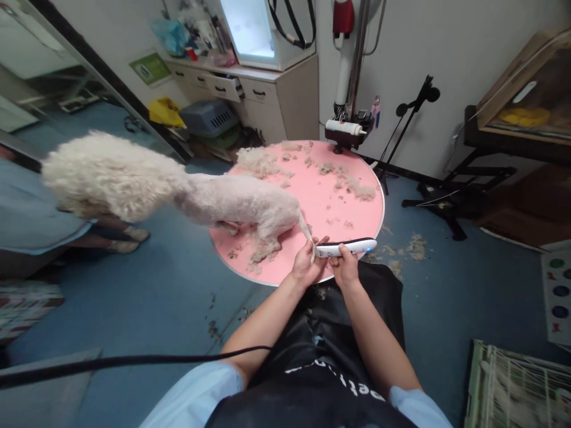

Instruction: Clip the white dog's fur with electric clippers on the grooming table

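Note:
A white dog (241, 199) stands on a round pink grooming table (312, 208), its body and rear shorn close and its head thick with curly fur. The head points left, out past the table's edge. My left hand (307, 264) is closed on the dog's thin tail (305, 229) near its end. My right hand (346, 267) grips a white and black hair clipper (348, 247) with a lit blue light at its right end. The clipper's head lies against the tail, right by the left fingers. Some of the left fingers are hidden behind the clipper.
Fur clumps (263, 161) lie over the table, and more fur (417, 246) is on the blue floor. A post with a tray (348, 137) stands at the table's far edge. A person's legs (125, 238) show at left. A wire crate (513, 386) sits at lower right.

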Demonstrator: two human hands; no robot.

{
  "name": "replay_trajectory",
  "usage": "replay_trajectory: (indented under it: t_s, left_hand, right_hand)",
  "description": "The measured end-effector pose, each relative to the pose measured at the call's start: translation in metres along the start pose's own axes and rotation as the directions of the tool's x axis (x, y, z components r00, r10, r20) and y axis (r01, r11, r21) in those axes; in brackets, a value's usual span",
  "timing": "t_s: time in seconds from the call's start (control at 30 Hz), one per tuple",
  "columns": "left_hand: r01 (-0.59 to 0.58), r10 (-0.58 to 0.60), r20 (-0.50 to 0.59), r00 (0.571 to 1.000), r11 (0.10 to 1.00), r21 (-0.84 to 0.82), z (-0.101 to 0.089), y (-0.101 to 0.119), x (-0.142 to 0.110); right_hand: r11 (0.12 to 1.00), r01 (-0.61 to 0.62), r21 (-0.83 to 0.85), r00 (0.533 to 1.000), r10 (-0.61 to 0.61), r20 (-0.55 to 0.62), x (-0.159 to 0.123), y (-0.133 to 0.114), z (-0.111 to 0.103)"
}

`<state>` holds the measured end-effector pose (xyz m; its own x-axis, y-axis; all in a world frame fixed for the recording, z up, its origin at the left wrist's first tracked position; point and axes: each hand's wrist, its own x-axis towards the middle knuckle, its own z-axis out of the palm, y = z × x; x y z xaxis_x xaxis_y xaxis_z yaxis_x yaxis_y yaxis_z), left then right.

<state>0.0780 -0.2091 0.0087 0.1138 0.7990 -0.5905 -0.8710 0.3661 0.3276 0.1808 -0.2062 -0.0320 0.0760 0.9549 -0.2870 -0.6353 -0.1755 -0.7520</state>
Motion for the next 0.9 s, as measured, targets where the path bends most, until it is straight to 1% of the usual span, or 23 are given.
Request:
replay_trajectory:
  t_s: [0.1, 0.2, 0.23, 0.3, 0.33, 0.37, 0.4, 0.43, 0.47, 0.5, 0.53, 0.57, 0.6, 0.63, 0.67, 0.7, 0.77, 0.8, 0.83, 0.9]
  left_hand:
    - [-0.018, 0.018, -0.019, 1.000, 1.000, -0.004, 0.002, -0.004, 0.001]
    - [-0.011, 0.011, -0.005, 1.000, 1.000, 0.020, 0.000, -0.007, 0.005]
    - [-0.005, 0.005, -0.006, 1.000, 0.998, 0.065, -0.002, -0.007, 0.007]
    - [-0.025, 0.034, -0.033, 0.999, 0.971, 0.238, -0.009, -0.003, 0.009]
    - [-0.071, 0.094, -0.048, 0.994, 0.935, 0.346, -0.015, 0.001, 0.009]
    - [-0.151, 0.192, -0.047, 0.980, 0.881, 0.449, -0.023, 0.006, 0.008]
    - [-0.253, 0.317, -0.029, 0.948, 0.804, 0.538, -0.033, 0.013, 0.005]
    - [-0.369, 0.458, 0.007, 0.889, 0.709, 0.601, -0.044, 0.022, 0.002]
    - [-0.477, 0.593, 0.049, 0.804, 0.593, 0.649, -0.055, 0.031, -0.001]
    - [-0.549, 0.710, 0.078, 0.700, 0.465, 0.695, -0.066, 0.042, -0.004]
    - [-0.572, 0.794, 0.095, 0.601, 0.343, 0.745, -0.076, 0.054, -0.006]
    - [-0.551, 0.846, 0.097, 0.524, 0.250, 0.796, -0.084, 0.067, -0.006]
    - [-0.509, 0.871, 0.094, 0.483, 0.192, 0.839, -0.089, 0.079, -0.005]
    - [-0.471, 0.872, 0.094, 0.480, 0.165, 0.867, -0.091, 0.092, -0.002]
    - [-0.446, 0.859, 0.092, 0.504, 0.167, 0.880, -0.091, 0.103, 0.002]
    - [-0.430, 0.831, 0.091, 0.549, 0.187, 0.883, -0.089, 0.113, 0.008]
    - [-0.417, 0.764, 0.091, 0.639, 0.245, 0.875, -0.078, 0.130, 0.020]
    - [-0.412, 0.732, 0.091, 0.675, 0.272, 0.869, -0.072, 0.136, 0.026]
    - [-0.410, 0.707, 0.093, 0.701, 0.293, 0.864, -0.065, 0.140, 0.030]
    - [-0.422, 0.664, 0.110, 0.740, 0.331, 0.844, -0.054, 0.144, 0.036]
  right_hand:
    - [1.000, -0.029, 0.011, 0.999, 0.029, 0.036, 0.000, 0.000, -0.001]
    - [0.997, -0.070, 0.021, 0.994, 0.068, 0.083, -0.007, 0.003, -0.005]
    - [0.996, -0.085, 0.021, 0.992, 0.083, 0.095, -0.011, 0.006, -0.007]
    - [0.992, -0.127, 0.021, 0.985, 0.123, 0.122, -0.020, 0.012, -0.011]
    - [0.987, -0.162, 0.017, 0.977, 0.158, 0.144, -0.024, 0.015, -0.014]
    - [0.979, -0.205, 0.005, 0.964, 0.201, 0.172, -0.027, 0.016, -0.017]
    - [0.971, -0.241, -0.013, 0.952, 0.238, 0.192, -0.027, 0.015, -0.021]
    - [0.968, -0.250, -0.029, 0.950, 0.251, 0.184, -0.024, 0.011, -0.025]
    - [0.973, -0.228, -0.044, 0.962, 0.232, 0.144, -0.018, 0.004, -0.030]
    - [0.988, -0.150, -0.045, 0.987, 0.152, 0.052, -0.008, -0.005, -0.034]
    - [0.999, -0.017, -0.042, 0.996, 0.013, -0.092, 0.003, -0.016, -0.038]
    - [0.992, 0.113, -0.058, 0.967, -0.123, -0.222, 0.014, -0.027, -0.043]
    - [0.972, 0.223, -0.080, 0.913, -0.237, -0.331, 0.025, -0.038, -0.047]
    - [0.956, 0.278, -0.099, 0.879, -0.294, -0.375, 0.033, -0.046, -0.050]
    - [0.947, 0.298, -0.115, 0.864, -0.319, -0.388, 0.038, -0.052, -0.052]
    - [0.947, 0.298, -0.125, 0.864, -0.323, -0.386, 0.039, -0.055, -0.053]
    - [0.959, 0.254, -0.128, 0.895, -0.283, -0.346, 0.032, -0.050, -0.052]
    - [0.966, 0.226, -0.122, 0.912, -0.254, -0.321, 0.024, -0.044, -0.050]
    - [0.974, 0.196, -0.114, 0.931, -0.221, -0.290, 0.016, -0.036, -0.048]
    - [0.986, 0.131, -0.108, 0.965, -0.151, -0.215, -0.001, -0.021, -0.041]
